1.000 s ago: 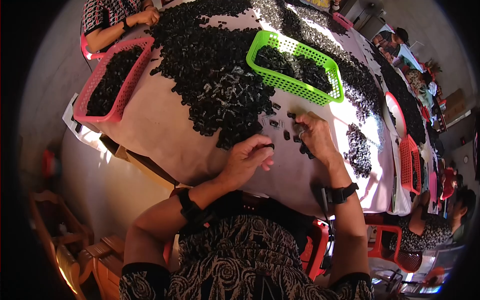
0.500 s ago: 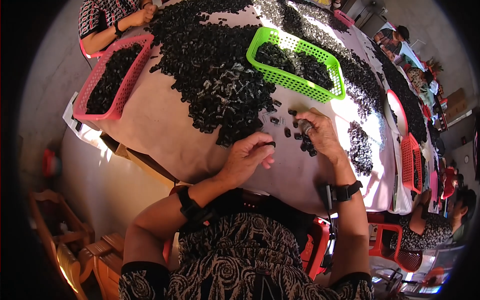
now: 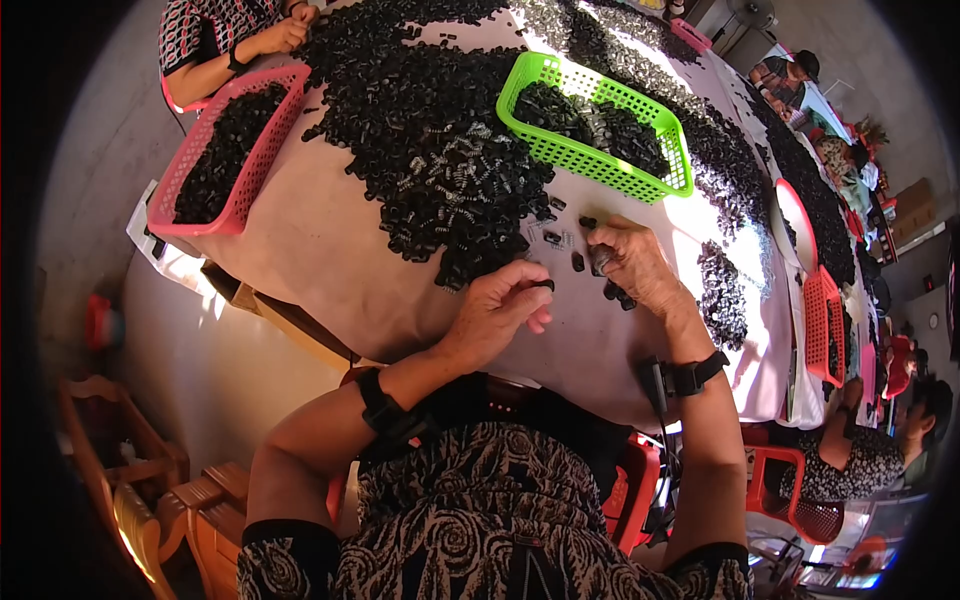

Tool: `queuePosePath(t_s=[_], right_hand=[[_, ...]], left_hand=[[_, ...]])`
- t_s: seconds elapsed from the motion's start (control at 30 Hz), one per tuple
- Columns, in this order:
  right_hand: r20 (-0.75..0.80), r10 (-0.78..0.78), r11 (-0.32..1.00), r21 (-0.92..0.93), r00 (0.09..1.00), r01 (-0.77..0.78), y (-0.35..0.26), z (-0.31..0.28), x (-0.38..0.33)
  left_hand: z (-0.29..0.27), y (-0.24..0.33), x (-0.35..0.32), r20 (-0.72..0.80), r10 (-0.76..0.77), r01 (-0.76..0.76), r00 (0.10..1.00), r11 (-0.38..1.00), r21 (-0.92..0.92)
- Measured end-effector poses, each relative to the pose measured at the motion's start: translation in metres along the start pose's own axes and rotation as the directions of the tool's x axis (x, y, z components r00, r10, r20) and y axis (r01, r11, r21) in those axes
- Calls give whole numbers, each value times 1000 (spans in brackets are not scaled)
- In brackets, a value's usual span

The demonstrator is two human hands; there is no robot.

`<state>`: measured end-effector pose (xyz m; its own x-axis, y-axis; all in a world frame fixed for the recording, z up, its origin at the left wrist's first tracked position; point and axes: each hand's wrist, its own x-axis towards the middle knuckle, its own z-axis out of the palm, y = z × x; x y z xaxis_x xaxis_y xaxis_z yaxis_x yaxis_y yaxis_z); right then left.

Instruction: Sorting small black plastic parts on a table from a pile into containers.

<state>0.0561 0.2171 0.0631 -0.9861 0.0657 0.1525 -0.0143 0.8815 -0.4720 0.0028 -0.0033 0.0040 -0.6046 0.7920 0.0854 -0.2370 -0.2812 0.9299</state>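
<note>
My left hand (image 3: pixel 498 308) is closed in a pinch, with a small black plastic piece (image 3: pixel 545 285) between thumb and fingertips. To its right, my right hand (image 3: pixel 643 268) has its fingers drawn together just above the table; what it grips, if anything, is hidden, and something greyish shows at its thumb. Loose black pieces (image 3: pixel 578 262) lie between the hands, and a few more (image 3: pixel 622 297) show under the right one. Small coiled springs (image 3: pixel 566 239) lie beside them. Left of these spreads a big heap of black pieces (image 3: pixel 440 190) with springs scattered on top.
A green basket (image 3: pixel 600 179) of black pieces stands beyond my right hand, and a pink basket (image 3: pixel 262 170) at the left edge. The pinkish cloth-covered table (image 3: pixel 330 270) carries more heaps. Co-workers sit at the far left (image 3: pixel 262 42) and along the right (image 3: pixel 845 460).
My right hand has shifted slightly, its fingers lower and closer over the loose pieces. The left hand keeps its pinch almost in place. The whole view has drifted a little.
</note>
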Motion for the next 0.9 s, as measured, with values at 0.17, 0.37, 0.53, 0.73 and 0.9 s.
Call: queuePosePath(t_s=[0.17, 0.37, 0.53, 0.73, 0.9], right_hand=[[-93, -49, 999, -10, 994, 49, 6, 8, -1], [-142, 134, 799, 600, 981, -23, -15, 18, -12], [-120, 113, 726, 687, 986, 0, -47, 27, -22], [-107, 101, 699, 716, 989, 6, -53, 35, -27], [-155, 38, 825, 563, 987, 56, -48, 39, -29]], left_hand=[[0, 1, -1, -7, -8, 8, 1000, 1000, 2], [1, 3, 0, -26, -35, 35, 999, 999, -19], [-1, 0, -1, -17, -1, 2, 1000, 1000, 14], [1, -1, 0, 1, 19, -19, 1000, 1000, 6], [0, -2, -1, 14, 25, -25, 1000, 1000, -4]])
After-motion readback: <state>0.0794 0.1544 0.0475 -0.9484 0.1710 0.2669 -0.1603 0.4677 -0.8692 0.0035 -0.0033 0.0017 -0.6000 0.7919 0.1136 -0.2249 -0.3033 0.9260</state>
